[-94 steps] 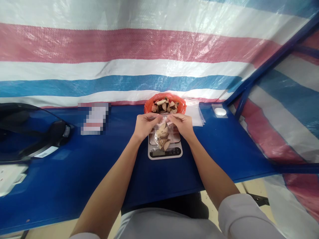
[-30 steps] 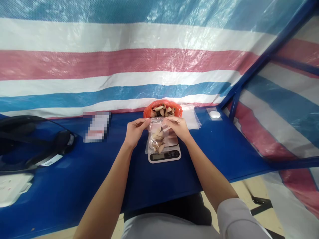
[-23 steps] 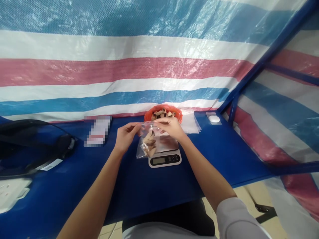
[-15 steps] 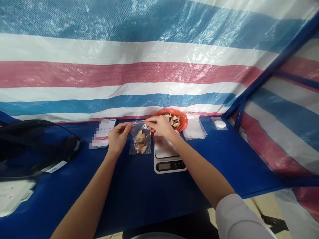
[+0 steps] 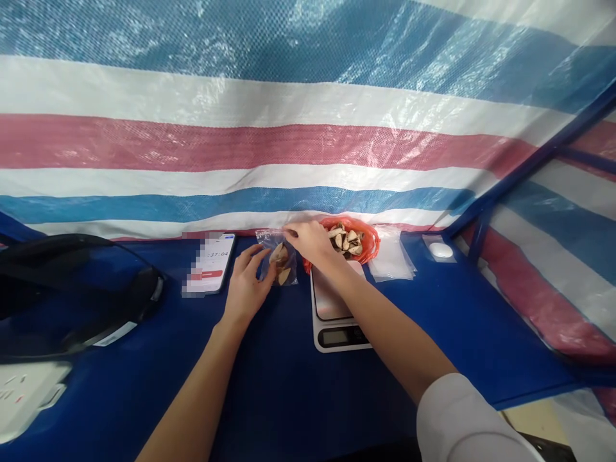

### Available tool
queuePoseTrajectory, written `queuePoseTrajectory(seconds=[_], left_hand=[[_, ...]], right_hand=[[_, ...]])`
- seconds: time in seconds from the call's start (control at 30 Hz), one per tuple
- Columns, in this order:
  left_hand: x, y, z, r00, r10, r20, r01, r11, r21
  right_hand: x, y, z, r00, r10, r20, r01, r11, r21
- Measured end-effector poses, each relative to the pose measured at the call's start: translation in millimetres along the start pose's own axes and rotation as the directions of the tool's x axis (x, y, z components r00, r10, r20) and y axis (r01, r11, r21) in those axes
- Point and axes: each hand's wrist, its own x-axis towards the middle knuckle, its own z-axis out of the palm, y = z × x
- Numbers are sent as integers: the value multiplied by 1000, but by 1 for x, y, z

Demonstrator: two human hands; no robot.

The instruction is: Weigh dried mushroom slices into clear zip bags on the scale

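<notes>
A small clear zip bag (image 5: 290, 278) with several pale brown dried slices in it hangs or lies tilted in front of me. My right hand (image 5: 310, 244) pinches the bag's top right corner between thumb and fingers. At its left side, my left hand (image 5: 246, 285) has its thumb and fingers apart, with the fingertips close to or touching the plastic. A white digital kitchen scale (image 5: 332, 301) stands to the right, partly under my right forearm. Behind it an open red plastic bag (image 5: 373, 240) holds more dried slices (image 5: 347, 242).
Flat clear bags (image 5: 389, 256) lie right of the red bag. Farther right is a small white object (image 5: 440, 250) on plastic. A phone (image 5: 212, 263) showing a timer, a black headset-like object (image 5: 144, 282) and a white power strip (image 5: 29, 394) occupy the left of the blue table (image 5: 283, 385).
My left hand has let go of the zip bag's top left corner and moved down along its side, its fingers spreading. My right hand keeps hold of the top right corner.
</notes>
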Motion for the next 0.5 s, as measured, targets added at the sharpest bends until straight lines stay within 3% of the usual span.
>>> queuePoseTrajectory(seconds=[0.1, 0.17, 0.33, 0.5], left_hand=[[-6, -5, 5, 994, 24, 103, -30, 998, 52], [-8, -7, 6, 991, 23, 133, -32, 997, 66], [-8, -11, 5, 982, 26, 188, -47, 993, 108], [-8, -12, 4, 977, 22, 213, -61, 983, 174]], right_hand=[[-15, 1, 1, 998, -55, -19, 53, 994, -97], [-29, 1, 3, 981, -188, -45, 183, 977, -111], [-60, 6, 14, 870, -493, 28, 488, 850, -198], [-61, 15, 23, 815, -566, 129, 579, 777, -248]])
